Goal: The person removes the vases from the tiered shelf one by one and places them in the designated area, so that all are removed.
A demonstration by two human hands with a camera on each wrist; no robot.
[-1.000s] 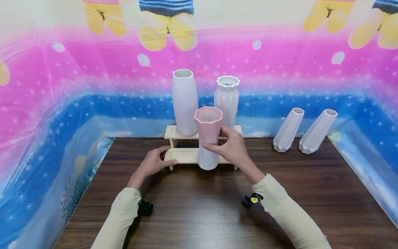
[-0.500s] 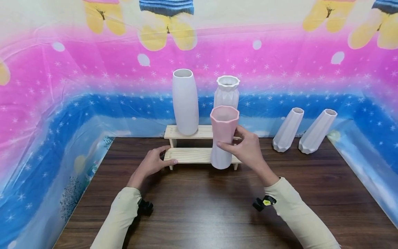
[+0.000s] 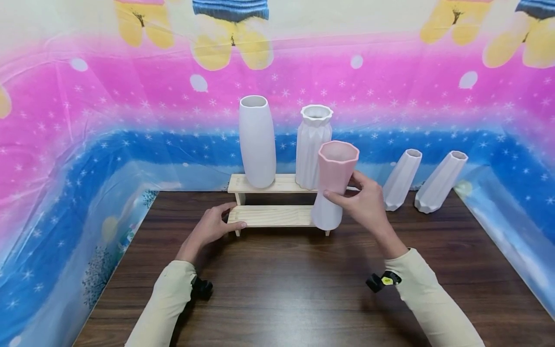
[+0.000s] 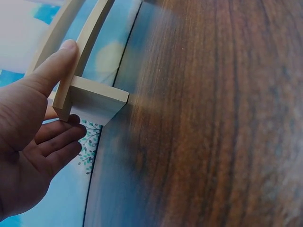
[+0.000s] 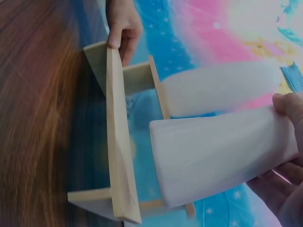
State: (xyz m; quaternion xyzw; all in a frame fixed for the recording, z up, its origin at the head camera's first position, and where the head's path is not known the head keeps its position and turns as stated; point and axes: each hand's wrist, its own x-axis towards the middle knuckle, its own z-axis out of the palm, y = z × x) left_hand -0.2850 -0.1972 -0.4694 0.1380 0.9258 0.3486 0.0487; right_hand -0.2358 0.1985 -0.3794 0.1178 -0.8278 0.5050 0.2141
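My right hand point(image 3: 368, 200) grips a pink-topped white vase point(image 3: 336, 168) round its side, thumb in front. The vase leans slightly, its base over the right end of the lower step. In the right wrist view, a gap separates the vase's bottom point(image 5: 163, 163) from the step board point(image 5: 118, 127). My left hand point(image 3: 212, 225) pinches the left end of the two-step wooden stand point(image 3: 273, 216). In the left wrist view, its thumb point(image 4: 59, 64) lies on the lower board, with fingers beneath. A tall smooth white vase point(image 3: 257, 144) and a ribbed white vase point(image 3: 309, 154) stand on the upper step.
Two slim faceted white vases point(image 3: 403, 180) point(image 3: 441, 182) stand at the back right of the dark wooden table point(image 3: 277, 284). A colourful cloth backdrop point(image 3: 173, 111) hangs behind the table and along its sides.
My right hand has carried the pink-topped vase rightward along the lower step, raising and tilting it slightly, uncovering the ribbed vase behind. My left hand stays at the stand's left end.
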